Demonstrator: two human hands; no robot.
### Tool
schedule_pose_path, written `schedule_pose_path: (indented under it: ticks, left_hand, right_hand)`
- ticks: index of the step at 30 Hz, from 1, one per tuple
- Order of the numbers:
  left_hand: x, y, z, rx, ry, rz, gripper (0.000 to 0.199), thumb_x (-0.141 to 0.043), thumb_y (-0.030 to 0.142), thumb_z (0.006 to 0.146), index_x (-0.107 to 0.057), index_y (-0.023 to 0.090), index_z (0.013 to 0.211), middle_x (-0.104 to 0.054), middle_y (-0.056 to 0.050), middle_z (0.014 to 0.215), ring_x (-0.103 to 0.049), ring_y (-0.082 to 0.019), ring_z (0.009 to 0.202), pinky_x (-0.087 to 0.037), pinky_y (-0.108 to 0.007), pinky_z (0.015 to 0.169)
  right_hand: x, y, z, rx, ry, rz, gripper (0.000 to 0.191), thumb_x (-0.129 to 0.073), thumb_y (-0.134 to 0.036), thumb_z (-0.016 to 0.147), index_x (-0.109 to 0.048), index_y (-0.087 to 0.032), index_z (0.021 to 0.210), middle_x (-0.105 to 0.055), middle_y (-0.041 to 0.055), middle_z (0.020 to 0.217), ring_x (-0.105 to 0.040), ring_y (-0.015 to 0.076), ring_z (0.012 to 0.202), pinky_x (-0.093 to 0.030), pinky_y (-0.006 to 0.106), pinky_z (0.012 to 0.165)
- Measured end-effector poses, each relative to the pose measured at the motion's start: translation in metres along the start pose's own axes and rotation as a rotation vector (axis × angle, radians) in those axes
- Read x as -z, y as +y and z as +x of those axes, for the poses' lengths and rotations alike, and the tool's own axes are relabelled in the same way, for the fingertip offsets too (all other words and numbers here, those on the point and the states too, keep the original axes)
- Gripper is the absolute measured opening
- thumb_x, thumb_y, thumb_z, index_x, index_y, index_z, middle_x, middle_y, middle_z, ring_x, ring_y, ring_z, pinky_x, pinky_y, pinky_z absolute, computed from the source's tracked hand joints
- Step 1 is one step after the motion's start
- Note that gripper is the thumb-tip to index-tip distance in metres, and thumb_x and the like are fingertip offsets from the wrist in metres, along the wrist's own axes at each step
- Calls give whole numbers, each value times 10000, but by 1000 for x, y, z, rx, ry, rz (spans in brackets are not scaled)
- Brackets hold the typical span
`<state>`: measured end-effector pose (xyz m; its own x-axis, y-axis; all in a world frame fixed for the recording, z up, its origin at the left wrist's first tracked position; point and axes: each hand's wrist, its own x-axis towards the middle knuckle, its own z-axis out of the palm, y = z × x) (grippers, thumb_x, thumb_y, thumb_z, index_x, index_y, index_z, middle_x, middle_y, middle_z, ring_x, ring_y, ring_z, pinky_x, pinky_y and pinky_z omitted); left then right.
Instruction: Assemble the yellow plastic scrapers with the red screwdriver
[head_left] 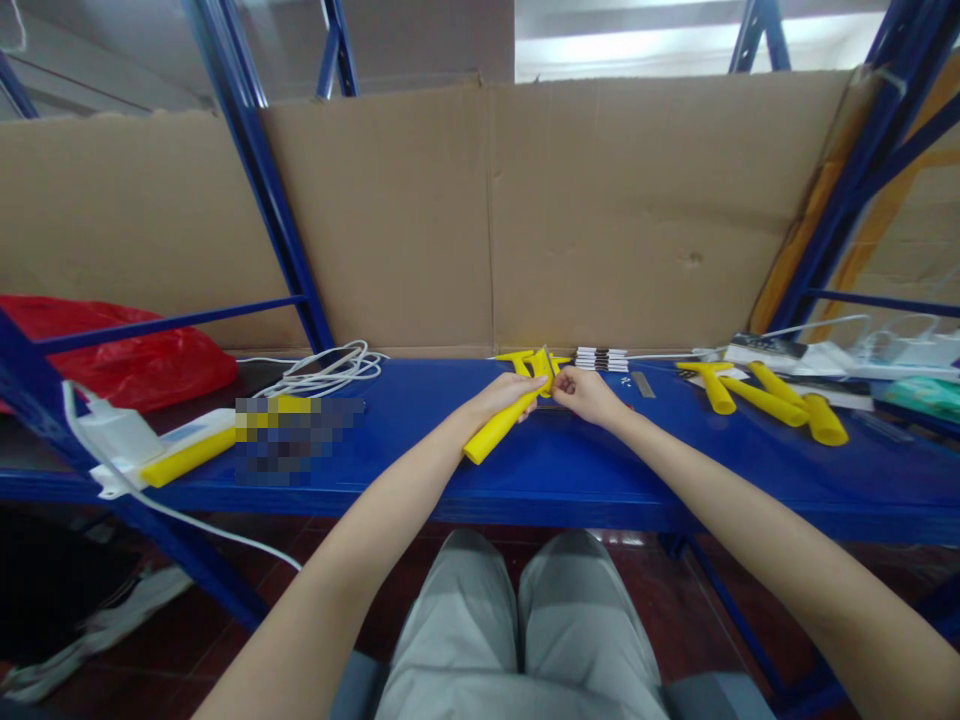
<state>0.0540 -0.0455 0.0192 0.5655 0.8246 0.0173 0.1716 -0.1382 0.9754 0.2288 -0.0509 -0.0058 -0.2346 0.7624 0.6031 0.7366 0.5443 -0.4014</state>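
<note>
A yellow tool (501,428) with a thick round handle is held over the blue table, its handle pointing down and left. My left hand (504,396) is closed around it near the head. At the head's right side, my right hand (586,394) has its fingers pinched together; whatever is between them is too small to make out. Behind the hands lie more yellow pieces (516,358), partly covered by the held tool. Just right of them sits a stack of small white-and-black packets (601,359), with a flat grey metal strip (643,385) beside it.
Several yellow tools (766,400) lie on the blue table (420,450) at right. At left are a coiled white cable (337,368), a power strip (172,440), another yellow handle (191,456) and a red bag (112,350). Cardboard (390,220) stands along the back between blue posts.
</note>
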Motion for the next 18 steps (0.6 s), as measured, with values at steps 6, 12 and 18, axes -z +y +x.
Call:
schedule_pose_path:
  ticks: [6, 12, 18]
  left_hand:
    - [-4, 9, -7, 34, 17, 37, 283, -456, 240, 896, -519, 122, 647, -492, 24, 435, -439, -64, 314, -339, -187, 361]
    - [-5, 11, -8, 64, 16, 90, 281, -471, 255, 886, -519, 129, 639, -482, 27, 427, -431, -66, 318, -334, -190, 365]
    - [-5, 10, -7, 63, 26, 106, 270, -525, 307, 854, -528, 137, 644, -488, 26, 429, -439, -73, 327, -335, -193, 369]
  right_hand:
    - [7, -4, -1, 56, -105, -111, 93, -523, -122, 705, -477, -190, 663, -553, -12, 597, -500, 115, 539, -369, 220, 547]
    - [16, -16, -4, 148, -222, -363, 68, -508, -113, 779, -538, -165, 745, -612, 50, 716, -544, 144, 641, -365, 229, 587]
    - [21, -25, -5, 178, -306, -508, 93, -482, -122, 825, -567, -154, 802, -643, 91, 809, -584, 181, 742, -376, 250, 650]
